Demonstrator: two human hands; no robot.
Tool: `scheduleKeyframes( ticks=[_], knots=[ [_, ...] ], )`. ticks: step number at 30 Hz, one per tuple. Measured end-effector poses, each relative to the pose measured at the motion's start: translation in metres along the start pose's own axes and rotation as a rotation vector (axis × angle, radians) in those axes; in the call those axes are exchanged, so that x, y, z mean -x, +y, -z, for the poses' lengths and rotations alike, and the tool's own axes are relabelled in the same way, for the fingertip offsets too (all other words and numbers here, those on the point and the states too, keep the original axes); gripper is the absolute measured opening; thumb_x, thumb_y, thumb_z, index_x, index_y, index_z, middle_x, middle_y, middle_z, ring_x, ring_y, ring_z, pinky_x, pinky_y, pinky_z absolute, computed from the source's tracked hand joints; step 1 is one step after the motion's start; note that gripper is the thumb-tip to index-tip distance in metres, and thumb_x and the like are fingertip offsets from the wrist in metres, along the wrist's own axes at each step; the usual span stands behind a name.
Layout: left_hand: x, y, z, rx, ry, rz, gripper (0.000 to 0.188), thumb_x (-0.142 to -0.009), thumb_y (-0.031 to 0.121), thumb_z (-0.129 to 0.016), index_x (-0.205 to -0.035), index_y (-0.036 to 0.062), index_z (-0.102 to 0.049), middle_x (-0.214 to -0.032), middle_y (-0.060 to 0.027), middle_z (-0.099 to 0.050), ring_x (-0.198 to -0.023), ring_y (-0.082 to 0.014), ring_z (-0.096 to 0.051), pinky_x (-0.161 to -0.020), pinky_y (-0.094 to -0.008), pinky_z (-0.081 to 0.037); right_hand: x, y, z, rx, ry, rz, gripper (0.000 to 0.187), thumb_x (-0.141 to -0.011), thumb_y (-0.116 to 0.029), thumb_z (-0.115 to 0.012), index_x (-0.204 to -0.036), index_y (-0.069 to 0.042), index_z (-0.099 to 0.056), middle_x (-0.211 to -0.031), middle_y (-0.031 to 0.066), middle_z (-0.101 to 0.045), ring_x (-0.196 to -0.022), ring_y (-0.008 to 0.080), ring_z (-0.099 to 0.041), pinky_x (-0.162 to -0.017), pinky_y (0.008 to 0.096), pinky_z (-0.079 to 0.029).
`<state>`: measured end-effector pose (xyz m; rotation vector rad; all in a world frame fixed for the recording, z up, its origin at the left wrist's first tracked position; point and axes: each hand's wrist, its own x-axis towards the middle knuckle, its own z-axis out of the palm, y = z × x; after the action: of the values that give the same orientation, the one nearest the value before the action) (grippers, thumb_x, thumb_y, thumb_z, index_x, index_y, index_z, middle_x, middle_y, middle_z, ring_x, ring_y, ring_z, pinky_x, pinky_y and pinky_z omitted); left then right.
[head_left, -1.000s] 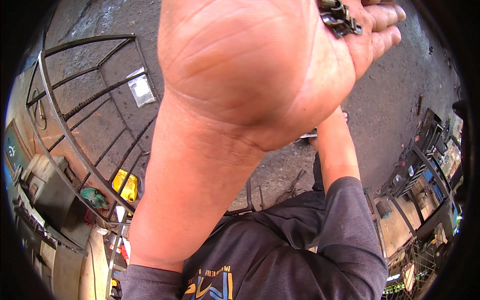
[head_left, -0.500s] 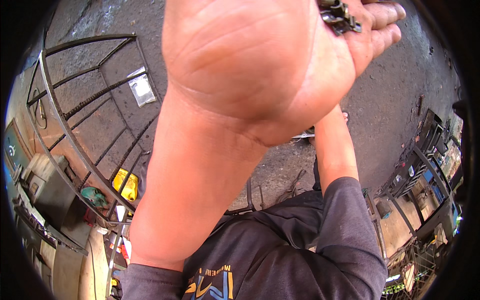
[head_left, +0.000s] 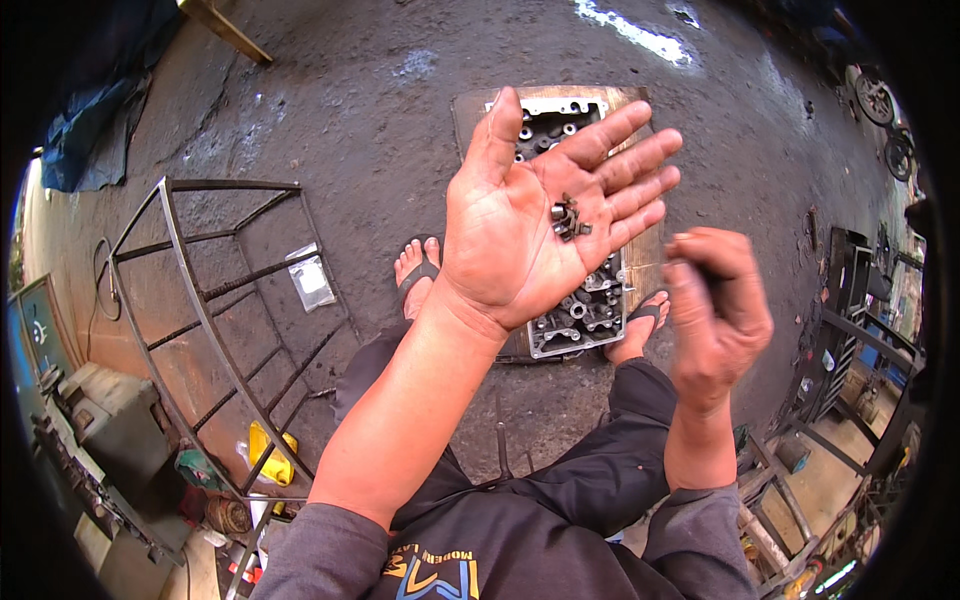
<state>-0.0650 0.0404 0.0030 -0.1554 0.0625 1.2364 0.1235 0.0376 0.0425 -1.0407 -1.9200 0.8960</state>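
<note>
My left hand (head_left: 525,215) is held palm up with fingers stretched out. Several small dark metal pieces (head_left: 569,219), some curved like split collars, lie loose on its palm. To its right, my right hand (head_left: 715,305) is raised with fingers curled and thumb drawn in. Motion smears its fingertips, and whatever they pinch, if anything, is too small to make out. Below both hands an engine cylinder head (head_left: 578,318) lies on the floor between my feet. My left hand hides its middle.
A tan board (head_left: 640,270) lies beneath the cylinder head. On the left stands a welded metal bar frame (head_left: 190,280), with a clear plastic packet (head_left: 311,278) inside it and a yellow container (head_left: 270,452) near its lower end. Dark metal racks (head_left: 850,330) stand at the right.
My left hand has lowered away from the view, so its whole palm shows with the metal pieces. My right hand has come up beside it, and the cylinder head has come into sight.
</note>
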Motion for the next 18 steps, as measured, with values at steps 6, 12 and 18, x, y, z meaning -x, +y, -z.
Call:
scheduleKeyframes(
  ticks=[6,12,18],
  knots=[
    [-0.002,-0.024,0.003,-0.014,0.003,0.057,0.097,-0.099,0.077,-0.037,-0.157,-0.001,-0.037,-0.152,-0.0284,-0.046,-0.137,-0.0389,-0.051,-0.115,-0.0491,-0.044,-0.004,0.002,-0.009,0.027,0.015,0.066,0.023,-0.084,0.008,-0.076,-0.106,0.002,-0.074,-0.097,0.0112,-0.07,-0.088,0.0188,-0.069,-0.072,0.0302,-0.056],
    [-0.011,-0.038,0.003,-0.095,0.027,0.023,0.096,-0.1,0.075,-0.035,-0.154,-0.0046,-0.04,-0.149,-0.0289,-0.05,-0.132,-0.0389,-0.053,-0.117,-0.0486,-0.041,0.0,0.003,-0.009,0.16,-0.016,0.049,0.02,-0.08,0.005,-0.08,-0.099,-0.001,-0.076,-0.092,0.0091,-0.069,-0.082,0.0215,-0.07,-0.071,0.0322,-0.056],
    [-0.013,-0.039,0.003,-0.074,0.029,0.029,0.099,-0.099,0.071,-0.04,-0.158,-0.0078,-0.031,-0.159,-0.0358,-0.034,-0.148,-0.0491,-0.035,-0.126,-0.0548,-0.027,0.003,0.002,-0.007,0.121,0.031,-0.006,0.02,-0.079,0.006,-0.08,-0.096,-0.002,-0.073,-0.09,0.0098,-0.068,-0.083,0.0248,-0.07,-0.072,0.0345,-0.056]
  ],
)
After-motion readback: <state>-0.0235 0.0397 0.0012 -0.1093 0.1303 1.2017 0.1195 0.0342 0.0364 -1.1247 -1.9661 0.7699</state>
